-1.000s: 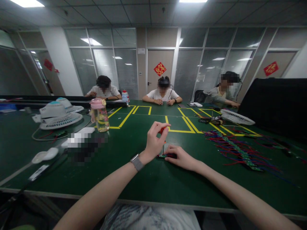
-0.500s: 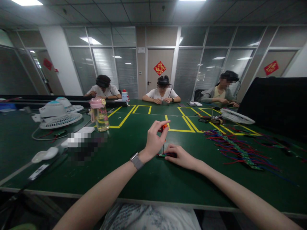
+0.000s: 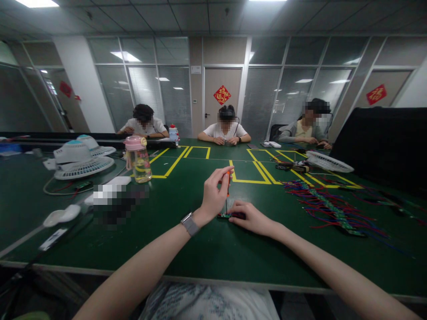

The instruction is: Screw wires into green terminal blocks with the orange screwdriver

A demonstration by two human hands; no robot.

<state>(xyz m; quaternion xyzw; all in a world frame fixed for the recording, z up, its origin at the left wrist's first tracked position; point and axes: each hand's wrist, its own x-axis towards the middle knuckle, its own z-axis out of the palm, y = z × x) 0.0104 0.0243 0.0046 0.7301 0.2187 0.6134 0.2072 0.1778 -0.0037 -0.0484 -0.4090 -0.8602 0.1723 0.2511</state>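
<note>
My left hand (image 3: 215, 192), a watch on its wrist, pinches the red handle of a small screwdriver (image 3: 227, 183) that stands upright with its tip down on a small green circuit board (image 3: 225, 216). My right hand (image 3: 251, 218) lies on the green table (image 3: 207, 253) with its fingers pressed onto that board, holding it in place. Most of the board is hidden under the fingers.
A pile of circuit boards with red and blue wires (image 3: 328, 206) lies to the right. A pink-lidded bottle (image 3: 138, 159) and white fans (image 3: 80, 159) stand at the left; another fan (image 3: 328, 162) lies at the right. Three people sit at the far side.
My left fingers have shifted round the screwdriver handle, as in a twist; the handle now shows more upright. The right hand has stayed on the board.
</note>
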